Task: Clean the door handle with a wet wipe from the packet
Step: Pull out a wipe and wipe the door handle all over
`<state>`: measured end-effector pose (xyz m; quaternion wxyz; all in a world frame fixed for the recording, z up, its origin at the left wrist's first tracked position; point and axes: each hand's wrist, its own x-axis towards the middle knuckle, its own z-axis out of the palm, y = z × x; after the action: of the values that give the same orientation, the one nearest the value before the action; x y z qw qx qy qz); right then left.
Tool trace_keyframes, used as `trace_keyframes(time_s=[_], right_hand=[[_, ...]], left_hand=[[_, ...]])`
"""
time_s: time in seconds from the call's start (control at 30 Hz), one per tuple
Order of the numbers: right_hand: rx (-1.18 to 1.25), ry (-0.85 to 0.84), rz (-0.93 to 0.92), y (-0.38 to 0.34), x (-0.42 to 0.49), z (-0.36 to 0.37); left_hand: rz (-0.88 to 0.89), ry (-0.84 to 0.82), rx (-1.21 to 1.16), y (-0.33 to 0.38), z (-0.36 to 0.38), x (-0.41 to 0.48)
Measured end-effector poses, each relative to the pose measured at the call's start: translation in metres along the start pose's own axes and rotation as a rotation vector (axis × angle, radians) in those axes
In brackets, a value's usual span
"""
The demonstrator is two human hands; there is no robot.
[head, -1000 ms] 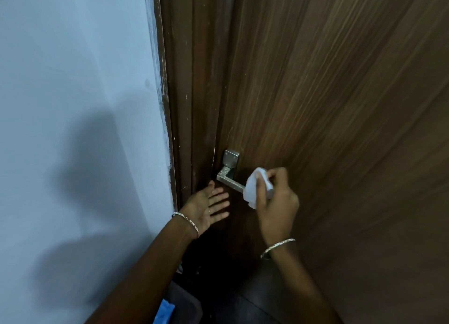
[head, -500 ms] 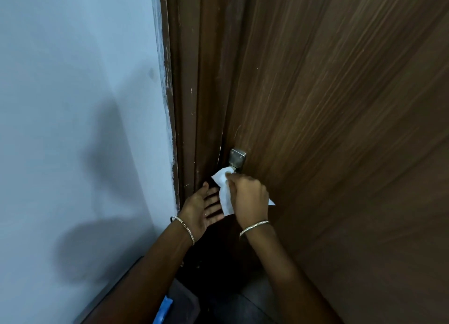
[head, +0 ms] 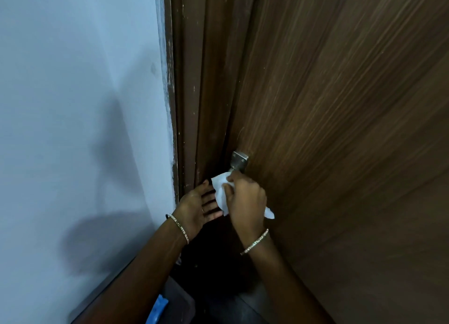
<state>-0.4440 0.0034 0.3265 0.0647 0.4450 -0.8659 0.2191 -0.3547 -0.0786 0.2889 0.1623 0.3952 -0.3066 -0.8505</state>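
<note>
Centre of frame: right hand (head: 245, 199) grips the white wet wipe (head: 221, 188), pressing it over the lever of the metal door handle (head: 239, 162) on the brown door (head: 340, 129). Left hand (head: 196, 205) is spread wide, palm up, just beside the wipe, holding nothing

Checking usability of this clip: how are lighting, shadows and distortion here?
Head view: dim; soft arm shadows fall on the wall; wide-angle bends the door grain; handle plate catches slight glare; hands and wipe sharp enough.
</note>
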Motion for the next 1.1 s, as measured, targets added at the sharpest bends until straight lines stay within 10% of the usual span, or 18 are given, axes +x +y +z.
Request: trace_keyframes(time_s=[0.83,1.1], right_hand=[[0.085,0.249,-0.183,0.044,-0.026,0.002],[0.93,-0.166,0.517,0.054,-0.005,-0.006]], left_hand=[[0.009,-0.003,0.035,-0.003,-0.002,0.001],[0.096,0.045,0.184,0.004,0.008,-0.007]])
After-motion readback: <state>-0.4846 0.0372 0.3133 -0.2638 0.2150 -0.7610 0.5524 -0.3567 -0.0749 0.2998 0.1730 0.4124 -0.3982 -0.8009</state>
